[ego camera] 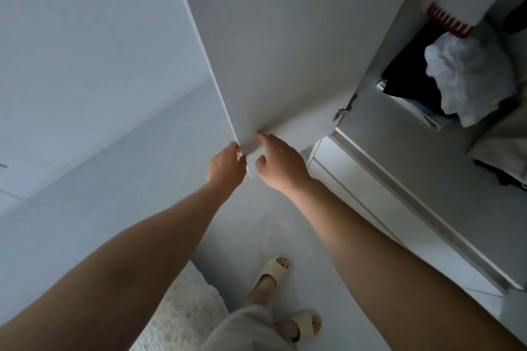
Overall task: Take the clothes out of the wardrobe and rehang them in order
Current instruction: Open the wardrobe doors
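Two hands meet at the lower corner of the white wardrobe door (271,37): the left hand (225,164) curled on its free edge, the right hand (278,164) loosely open against its face. Bundled clothes (467,77) lie up and rightward, nearer the right hand, inside the open wardrobe (405,151).

Clothes (467,77) in wardrobe (399,128) — right of door (271,37)

Both hands at the lower corner of an open white wardrobe door (271,45): left hand (225,165) curled around the edge, right hand (281,164) with fingertips on the bottom rim. Crumpled white cloth (470,77) over dark garments (410,77) inside. Beige slippers (275,268) on pale floor below.
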